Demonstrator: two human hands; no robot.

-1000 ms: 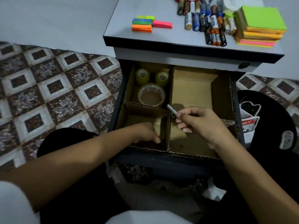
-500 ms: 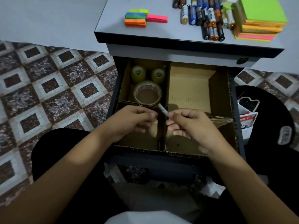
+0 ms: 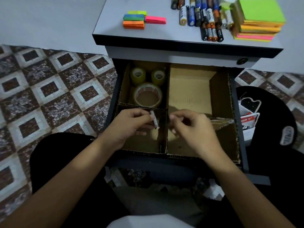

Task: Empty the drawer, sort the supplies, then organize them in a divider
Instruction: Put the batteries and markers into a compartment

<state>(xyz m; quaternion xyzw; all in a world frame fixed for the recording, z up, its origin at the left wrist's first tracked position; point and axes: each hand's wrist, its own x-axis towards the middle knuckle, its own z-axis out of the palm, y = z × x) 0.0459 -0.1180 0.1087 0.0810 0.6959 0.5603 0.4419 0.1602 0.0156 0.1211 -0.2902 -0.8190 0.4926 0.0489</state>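
Observation:
The open drawer (image 3: 243,145) holds a cardboard divider (image 3: 166,129) with several compartments. Three rolls of clear tape (image 3: 148,96) lie in the back left one. Over the front left compartment my left hand (image 3: 131,124) pinches a small silver-grey stick-like item (image 3: 154,120), blurred, pointing down. My right hand (image 3: 192,127) hovers beside it over the middle wall, fingers curled, holding nothing that I can see. On the cabinet top lie several batteries (image 3: 200,17), a stack of sticky notes (image 3: 259,20) and coloured page flags (image 3: 139,19).
The large back right compartment (image 3: 189,89) shows bare cardboard. A torn cardboard flap (image 3: 220,122) leans over the front right compartment. A black bag with papers (image 3: 266,116) sits on the patterned tile floor at the right. My dark-clothed lap is below the drawer.
The small silver item passed from my right hand to my left hand. My left hand rose out of the front left compartment to meet it; my right hand let go.

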